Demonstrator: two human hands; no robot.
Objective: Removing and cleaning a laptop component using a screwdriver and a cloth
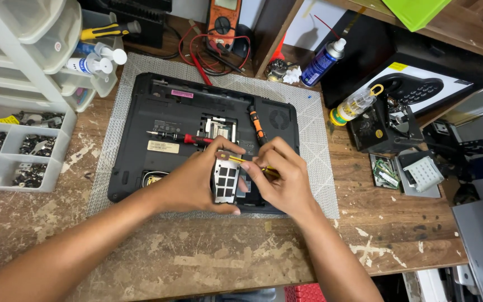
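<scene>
A black laptop [157, 112] lies upside down on a grey mat [314, 140], with its memory bay open. My left hand [197, 182] holds a small silver metal cover plate [226, 178] upright over the laptop's front edge. My right hand [283, 176] grips a thin yellow-handled screwdriver [245, 160] whose tip touches the plate's top edge. A red-handled screwdriver [183, 137] and an orange-and-black screwdriver [257, 124] rest on the laptop's underside.
A white parts organiser [15, 151] with small screws and plastic drawers stands at left. A multimeter [223, 22] with red leads lies at the back. A blue spray can [322, 59], a small bottle [356, 103], memory modules [386, 172] and a black device sit right.
</scene>
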